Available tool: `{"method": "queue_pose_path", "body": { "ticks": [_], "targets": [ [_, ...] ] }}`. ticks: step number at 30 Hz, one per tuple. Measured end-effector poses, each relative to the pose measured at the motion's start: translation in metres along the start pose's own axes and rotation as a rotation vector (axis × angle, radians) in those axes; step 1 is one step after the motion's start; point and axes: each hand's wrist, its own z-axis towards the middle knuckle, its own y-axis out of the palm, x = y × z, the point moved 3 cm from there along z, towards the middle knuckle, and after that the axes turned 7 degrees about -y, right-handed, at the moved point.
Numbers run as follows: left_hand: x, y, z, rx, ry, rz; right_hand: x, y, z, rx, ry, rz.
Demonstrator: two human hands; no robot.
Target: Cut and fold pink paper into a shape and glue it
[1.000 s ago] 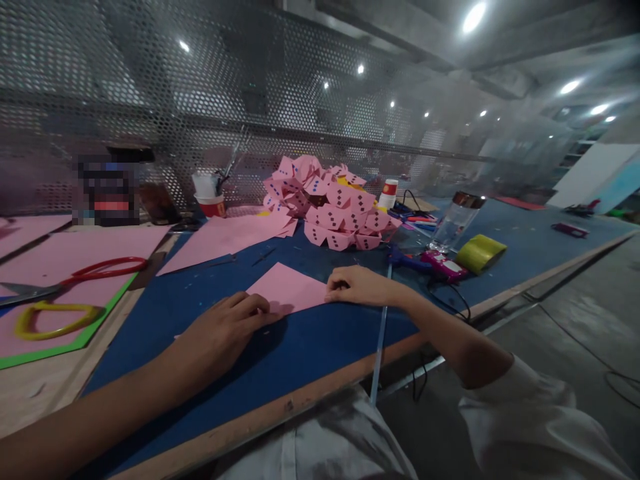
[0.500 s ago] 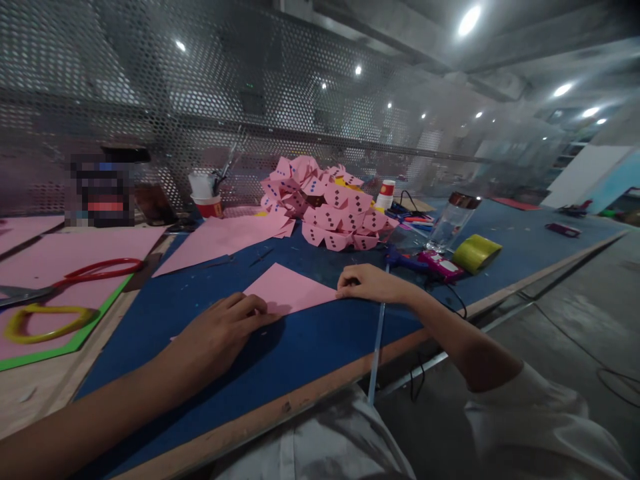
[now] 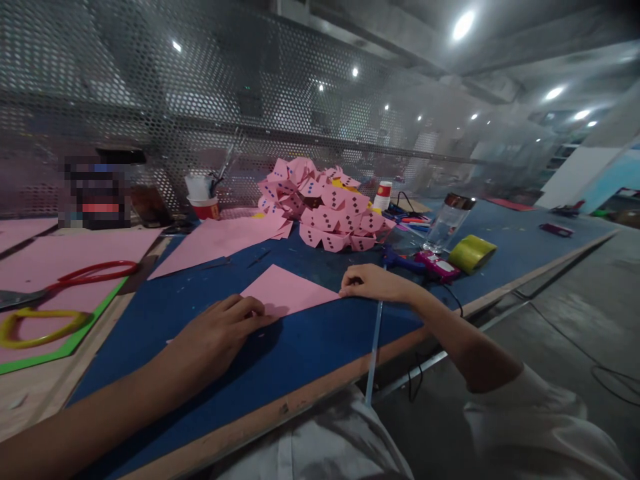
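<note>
A pink sheet of paper (image 3: 295, 291), folded into a triangle, lies on the blue table top with its straight edge towards me. My left hand (image 3: 227, 330) grips the left part of that edge, curled fingers on top and thumb along the fold. At the opposite end, my right hand (image 3: 367, 283) pinches the right corner between thumb and fingertips. Behind the sheet sits a pile of folded pink paper shapes (image 3: 340, 217) with dark and blue diamond marks. More flat pink paper (image 3: 215, 242) lies to its left.
Red-handled scissors (image 3: 97, 272) and a yellow handle loop (image 3: 43, 327) are at left. To the right are a blue glue gun (image 3: 403, 259), a clear bottle (image 3: 447, 225) and a yellow tape roll (image 3: 473, 254). A glue stick (image 3: 374, 353) hangs over the table edge (image 3: 285, 408).
My right hand has slid very slightly rightward at the paper's corner. My left hand stays on the fold. The whole view has shifted a little.
</note>
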Motion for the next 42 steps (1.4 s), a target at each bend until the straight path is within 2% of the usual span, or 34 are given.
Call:
{"method": "queue_pose_path", "body": {
  "ticks": [15,23,31,35,39,42],
  "targets": [
    [0.003,-0.002,0.001,-0.016,-0.031,-0.007,-0.007,-0.002,-0.002,-0.004,0.058,-0.06],
    [0.01,-0.005,0.007,-0.076,-0.015,0.048,0.003,0.001,0.0,-0.007,0.027,0.017],
    [0.009,-0.003,0.01,-0.156,-0.015,0.114,-0.003,0.0,-0.001,-0.021,0.013,0.038],
    [0.011,-0.004,0.011,-0.16,-0.015,0.119,-0.019,0.002,0.003,0.026,-0.086,0.018],
    [0.011,-0.002,0.011,-0.171,-0.017,0.15,-0.049,0.011,0.017,0.106,-0.172,-0.015],
    [0.011,0.0,0.011,-0.174,-0.004,0.184,-0.07,0.023,0.031,0.084,-0.183,-0.085]
  ]
}}
